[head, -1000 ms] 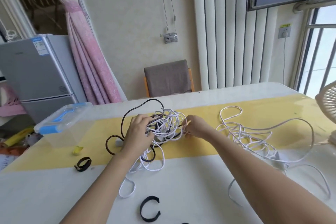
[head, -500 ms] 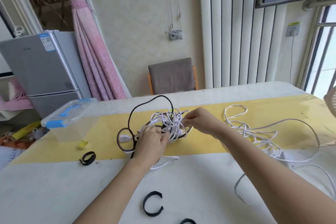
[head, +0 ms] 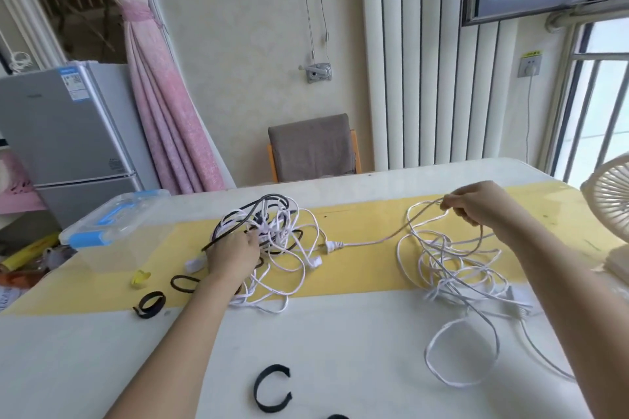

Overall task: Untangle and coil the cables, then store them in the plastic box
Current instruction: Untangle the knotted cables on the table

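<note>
Right hand (head: 476, 206) pinches a white cable (head: 367, 243) loop, fingers curled. Left hand (head: 233, 253) rests on the cable tangle (head: 282, 231); finger spread indiscernible.

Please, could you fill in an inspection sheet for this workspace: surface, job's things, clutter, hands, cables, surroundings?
Surface: white table with a yellow strip across it.
Job's things: clear plastic box, blue latches, lid on, far left.
Clutter: black straps, yellow clip, fan at right.
Hands: left hand on the tangle, grip unclear; right hand pinches a raised strand of the white cable.
Cables: tangle of white and black cables, centre; white cable heaped loosely, right; a plug lies between them.
Surroundings: chair, fridge, pink curtain.
</note>
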